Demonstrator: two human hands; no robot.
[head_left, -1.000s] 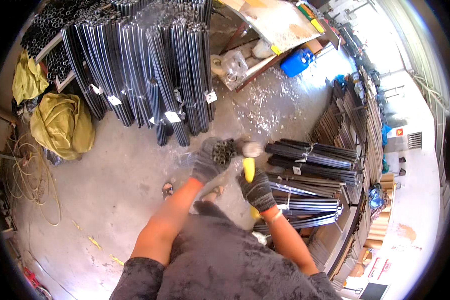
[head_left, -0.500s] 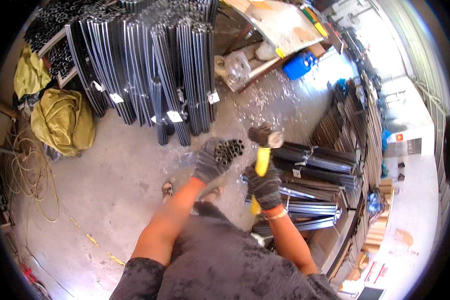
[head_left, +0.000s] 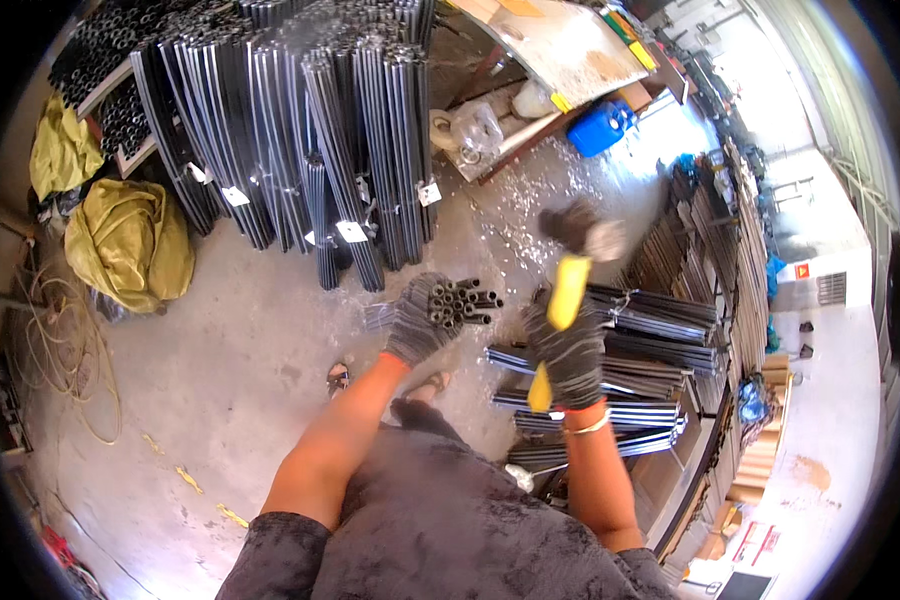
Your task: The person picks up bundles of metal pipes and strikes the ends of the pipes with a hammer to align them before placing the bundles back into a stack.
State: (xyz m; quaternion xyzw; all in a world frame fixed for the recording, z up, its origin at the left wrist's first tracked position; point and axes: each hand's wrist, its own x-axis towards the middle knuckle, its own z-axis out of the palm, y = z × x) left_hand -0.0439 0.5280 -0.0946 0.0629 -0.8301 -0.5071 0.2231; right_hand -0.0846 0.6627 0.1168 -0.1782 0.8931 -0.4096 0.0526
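Observation:
My left hand (head_left: 417, 320), in a dark grey knit glove, is closed around a bundle of thin dark tubes (head_left: 457, 301). Their round open ends face up, and a few stick out farther toward the right. In my gloved right hand (head_left: 567, 350) is a hammer (head_left: 570, 290) with a yellow handle, its blurred head raised to the right of the tube ends and apart from them. The lower length of the tubes is mostly hidden under my left hand.
Bundles of long dark tubes (head_left: 290, 150) with white tags stand at the far left. More bundles (head_left: 630, 420) lie at the right. Yellow-green sacks (head_left: 130, 245) and a coiled hose (head_left: 65, 350) are at left. A worktable (head_left: 580, 50) and blue jug (head_left: 600, 128) stand at the back.
The hammer in my right hand has moved right and away from the tubes. Several tube ends now jut out unevenly where they looked more level. My left hand has hardly moved.

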